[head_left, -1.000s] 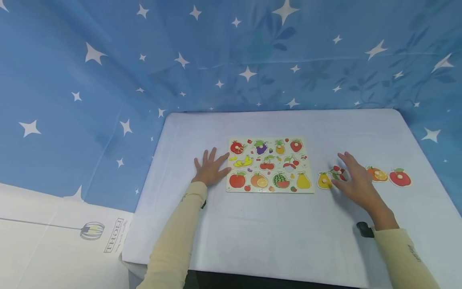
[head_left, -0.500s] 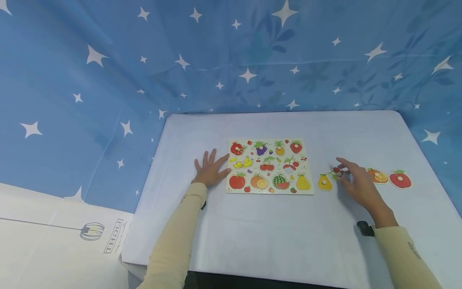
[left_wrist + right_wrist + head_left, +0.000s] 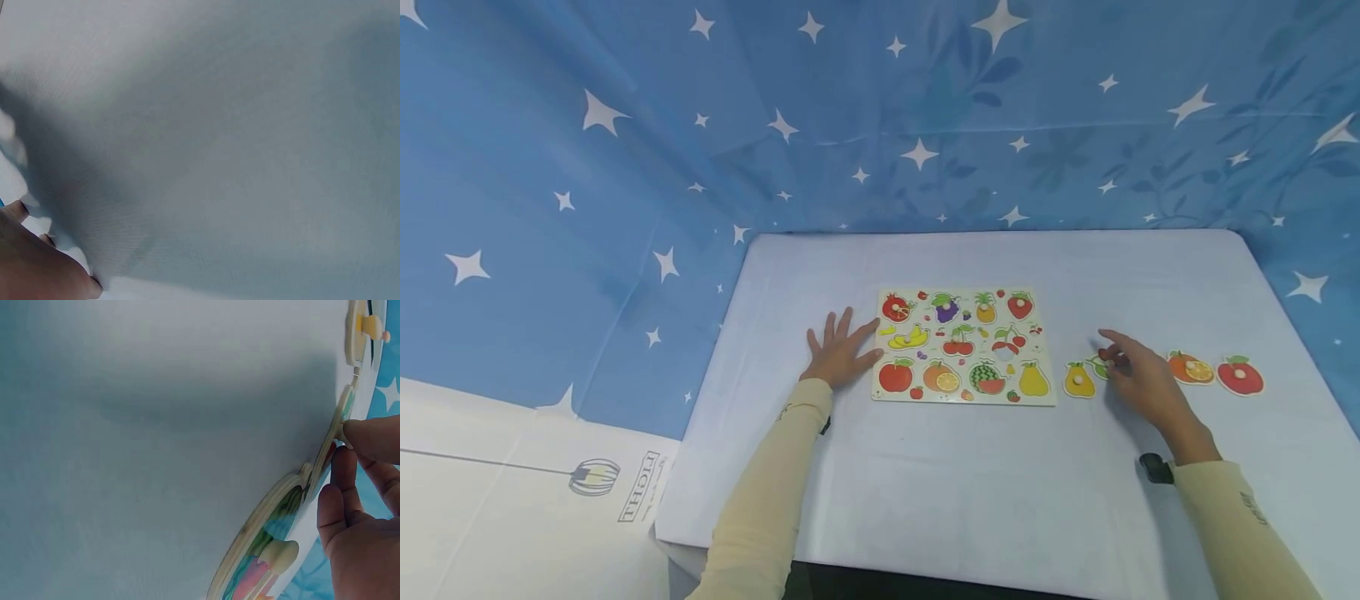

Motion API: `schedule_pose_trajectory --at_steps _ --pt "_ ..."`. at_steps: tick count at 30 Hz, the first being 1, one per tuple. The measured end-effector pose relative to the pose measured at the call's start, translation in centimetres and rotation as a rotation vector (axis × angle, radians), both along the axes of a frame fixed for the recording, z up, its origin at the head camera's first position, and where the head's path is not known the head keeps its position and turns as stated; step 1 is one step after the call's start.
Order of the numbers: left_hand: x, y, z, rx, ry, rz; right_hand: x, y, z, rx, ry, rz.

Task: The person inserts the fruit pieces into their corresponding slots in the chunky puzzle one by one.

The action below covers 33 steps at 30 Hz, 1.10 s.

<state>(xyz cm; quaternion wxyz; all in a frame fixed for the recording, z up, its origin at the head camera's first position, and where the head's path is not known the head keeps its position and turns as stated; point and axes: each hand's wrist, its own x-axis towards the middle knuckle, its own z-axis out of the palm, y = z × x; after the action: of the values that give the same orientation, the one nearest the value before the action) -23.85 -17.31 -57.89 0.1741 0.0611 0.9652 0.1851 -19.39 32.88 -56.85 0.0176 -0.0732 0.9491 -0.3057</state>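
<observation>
Right hand (image 3: 1142,383), right of centre: pinching leafy piece (image 3: 1098,367); pear piece (image 3: 1079,382), lying close, could get nudged. Left hand (image 3: 838,361), left of centre: spread against puzzle board (image 3: 981,350), gripping nothing.

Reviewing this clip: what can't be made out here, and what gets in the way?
Red-and-green piece, head view: mostly hidden by the right hand.
Green-striped piece, right wrist view: cut off by the bottom edge.
Left hand, left wrist view: largely cut off at the lower left corner.
Right sleeve marking, head view: too small to read.
</observation>
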Motion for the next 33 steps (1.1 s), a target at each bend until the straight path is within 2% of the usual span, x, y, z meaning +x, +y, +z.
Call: schedule_pose_trajectory --at_steps 12,18,33 --pt "0.3 0.4 0.7 -0.002 -0.022 0.006 -0.2 0.1 0.1 0.027 -0.045 -0.063" --pt "0.2 0.2 0.5 -0.013 -0.024 0.002 -0.2 0.1 0.4 0.028 -0.049 -0.100" --pt "0.3 0.1 0.4 0.010 -0.008 0.004 -0.1 -1.7 1.1 -0.016 -0.017 -0.116"
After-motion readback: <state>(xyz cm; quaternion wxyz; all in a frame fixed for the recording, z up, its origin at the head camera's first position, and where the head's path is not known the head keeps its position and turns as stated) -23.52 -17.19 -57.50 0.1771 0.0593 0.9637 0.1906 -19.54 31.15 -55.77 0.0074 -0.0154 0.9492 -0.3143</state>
